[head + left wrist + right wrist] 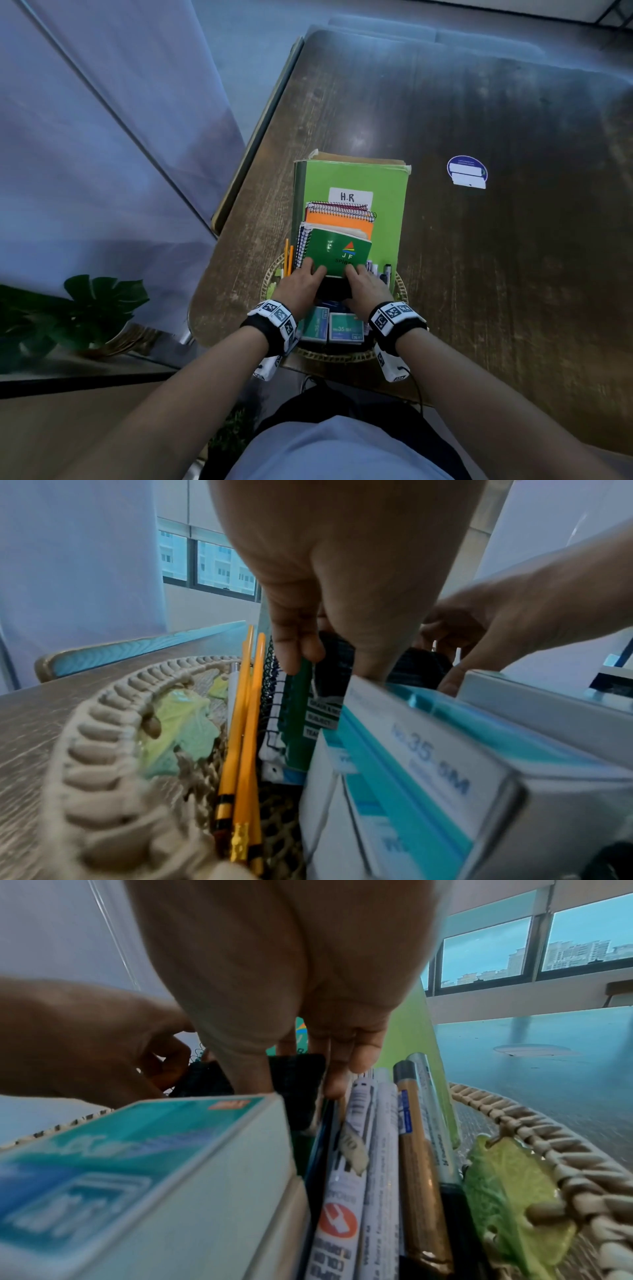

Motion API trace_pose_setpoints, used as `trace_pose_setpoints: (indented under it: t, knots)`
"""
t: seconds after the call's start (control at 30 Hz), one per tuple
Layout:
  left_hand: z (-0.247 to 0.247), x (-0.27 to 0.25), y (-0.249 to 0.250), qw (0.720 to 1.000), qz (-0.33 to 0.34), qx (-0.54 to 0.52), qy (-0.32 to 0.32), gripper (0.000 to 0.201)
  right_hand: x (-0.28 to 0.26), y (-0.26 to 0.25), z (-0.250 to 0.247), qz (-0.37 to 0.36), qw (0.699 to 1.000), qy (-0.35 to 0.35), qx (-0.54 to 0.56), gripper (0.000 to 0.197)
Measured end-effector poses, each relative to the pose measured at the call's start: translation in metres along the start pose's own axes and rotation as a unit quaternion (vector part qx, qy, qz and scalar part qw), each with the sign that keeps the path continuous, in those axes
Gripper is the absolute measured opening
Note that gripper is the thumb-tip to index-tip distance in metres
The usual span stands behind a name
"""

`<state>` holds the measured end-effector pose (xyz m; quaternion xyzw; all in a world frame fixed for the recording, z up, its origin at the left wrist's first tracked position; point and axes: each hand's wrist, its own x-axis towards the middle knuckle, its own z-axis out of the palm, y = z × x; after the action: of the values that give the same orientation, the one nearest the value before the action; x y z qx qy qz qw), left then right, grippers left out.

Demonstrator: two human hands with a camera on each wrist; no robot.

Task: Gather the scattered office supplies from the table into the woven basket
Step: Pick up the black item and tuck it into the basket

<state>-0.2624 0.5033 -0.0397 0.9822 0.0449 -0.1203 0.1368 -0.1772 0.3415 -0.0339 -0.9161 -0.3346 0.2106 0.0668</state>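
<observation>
The woven basket stands at the near table edge, packed with supplies. My left hand and right hand together grip a black, cloth-textured item, thumbs behind it, fingers over the lower edge of a green spiral notebook. Behind stand an orange notebook and a big green "H.R" folder. In the left wrist view my left hand pinches beside the yellow pencils. In the right wrist view my right hand holds the black item next to the markers.
Two teal staple boxes lie at the basket's near side, under my wrists. A green leaf-shaped piece rests inside the rim. A round blue sticker is on the dark wooden table. A potted plant stands left, below the table.
</observation>
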Motion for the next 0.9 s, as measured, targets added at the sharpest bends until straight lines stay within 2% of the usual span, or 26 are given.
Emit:
trace_pose_setpoints:
  t: [0.37,0.47,0.57,0.67,0.73,0.8,0.9]
  knots:
    - [0.010,0.007,-0.007,1.000,0.011,-0.020,-0.021,0.045,0.000,0.003,0.006,-0.010,0.999,0.033,-0.040,0.039]
    - [0.008,0.006,-0.009,0.999,-0.003,-0.042,-0.008,0.034,0.000,0.007,0.004,-0.010,0.999,0.035,-0.026,0.036]
    - [0.004,0.004,-0.017,0.996,-0.011,-0.071,0.043,0.026,-0.004,0.013,0.000,0.002,0.997,0.069,0.019,0.034]
    - [-0.007,0.002,-0.032,0.985,-0.045,-0.136,0.092,0.015,-0.010,0.025,-0.008,0.054,0.987,0.118,0.093,0.033]
    - [-0.016,0.002,-0.044,0.978,-0.086,-0.156,0.112,0.015,-0.012,0.037,-0.013,0.104,0.981,0.127,0.108,0.035]
    - [-0.024,0.005,-0.055,0.969,-0.139,-0.169,0.112,0.014,-0.011,0.050,-0.016,0.158,0.975,0.108,0.108,0.040]
    - [-0.030,0.012,-0.070,0.963,-0.206,-0.158,0.074,0.011,-0.008,0.067,-0.019,0.234,0.962,0.049,0.129,0.050]
